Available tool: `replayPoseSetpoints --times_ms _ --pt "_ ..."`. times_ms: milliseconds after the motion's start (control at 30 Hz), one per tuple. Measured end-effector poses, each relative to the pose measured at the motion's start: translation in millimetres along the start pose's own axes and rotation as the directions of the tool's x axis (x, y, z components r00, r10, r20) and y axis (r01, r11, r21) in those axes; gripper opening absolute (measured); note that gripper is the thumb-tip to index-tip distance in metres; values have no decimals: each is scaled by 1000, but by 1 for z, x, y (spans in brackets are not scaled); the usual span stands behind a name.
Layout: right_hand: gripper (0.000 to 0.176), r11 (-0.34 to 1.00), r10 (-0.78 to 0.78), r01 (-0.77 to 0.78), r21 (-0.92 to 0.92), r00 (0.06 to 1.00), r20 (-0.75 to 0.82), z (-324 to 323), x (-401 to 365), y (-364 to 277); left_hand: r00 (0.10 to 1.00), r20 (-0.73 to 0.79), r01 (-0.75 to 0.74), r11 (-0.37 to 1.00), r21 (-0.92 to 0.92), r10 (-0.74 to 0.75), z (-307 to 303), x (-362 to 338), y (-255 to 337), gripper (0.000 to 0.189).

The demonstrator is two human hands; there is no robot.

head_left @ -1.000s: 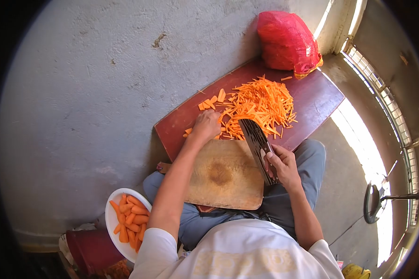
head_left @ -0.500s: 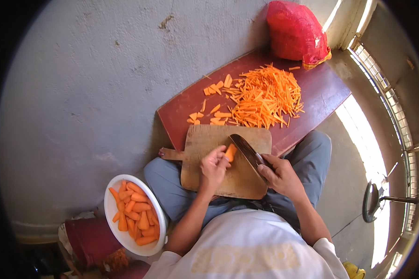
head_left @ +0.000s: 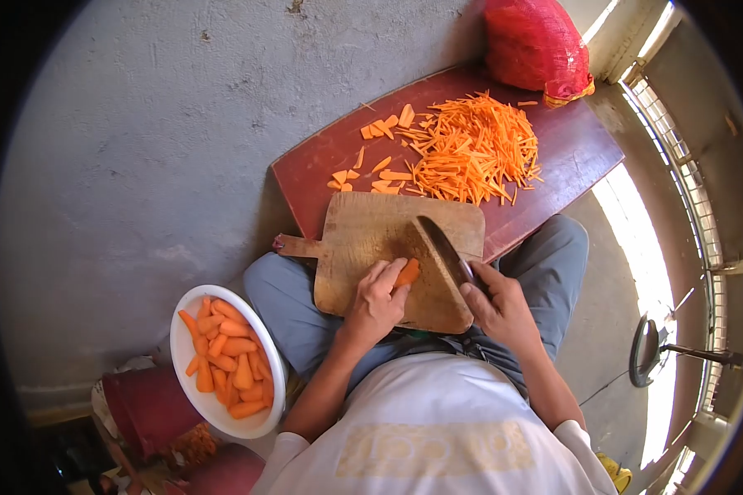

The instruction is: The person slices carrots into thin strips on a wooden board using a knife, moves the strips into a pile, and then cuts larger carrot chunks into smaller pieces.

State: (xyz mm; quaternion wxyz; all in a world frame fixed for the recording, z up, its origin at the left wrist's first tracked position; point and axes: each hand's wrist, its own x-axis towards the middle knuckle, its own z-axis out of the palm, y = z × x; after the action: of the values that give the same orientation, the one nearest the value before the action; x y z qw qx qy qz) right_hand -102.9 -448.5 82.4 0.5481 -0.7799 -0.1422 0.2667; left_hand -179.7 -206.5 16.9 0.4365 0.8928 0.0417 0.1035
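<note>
My left hand is closed around a piece of carrot, pressing it down on the wooden cutting board. My right hand grips the handle of a knife. Its dark blade slants over the board, a little to the right of the carrot and apart from it. The board rests across my lap, its short handle pointing left. Just beyond its far edge lies a heap of carrot strips, with several larger carrot slices to the left of the heap.
A dark red table bears the cut carrots and a red mesh bag at its far corner. At my left stands a white basin of peeled carrots. Beside it is a maroon bucket. A grey wall borders the left.
My left hand has lowered the carrot piece onto the board and turned it. The knife stays beside it in my right hand. The whole view has shifted slightly.
</note>
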Motion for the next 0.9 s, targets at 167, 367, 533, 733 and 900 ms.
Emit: replayPoseSetpoints --times_ms 167,367,533,733,900 --pt "35 989 -139 142 -50 989 58 31 4 2 999 9 -46 999 -2 46 7 -5 -4 37" --pt "35 930 -360 364 -52 930 74 38 56 16 998 -46 -48 999 5 49 11 -6 -11 40" --pt "34 967 -253 250 -36 964 -85 15 36 10 996 -90 1 1000 8 0 18 -5 -12 41" --pt "36 986 22 -22 167 1000 1 32 -6 16 996 61 71 993 -92 -66 6 -11 2 40" --pt "39 965 -264 263 10 964 44 46 30 5 998 -1 -69 997 17 69 15 -7 -11 31"
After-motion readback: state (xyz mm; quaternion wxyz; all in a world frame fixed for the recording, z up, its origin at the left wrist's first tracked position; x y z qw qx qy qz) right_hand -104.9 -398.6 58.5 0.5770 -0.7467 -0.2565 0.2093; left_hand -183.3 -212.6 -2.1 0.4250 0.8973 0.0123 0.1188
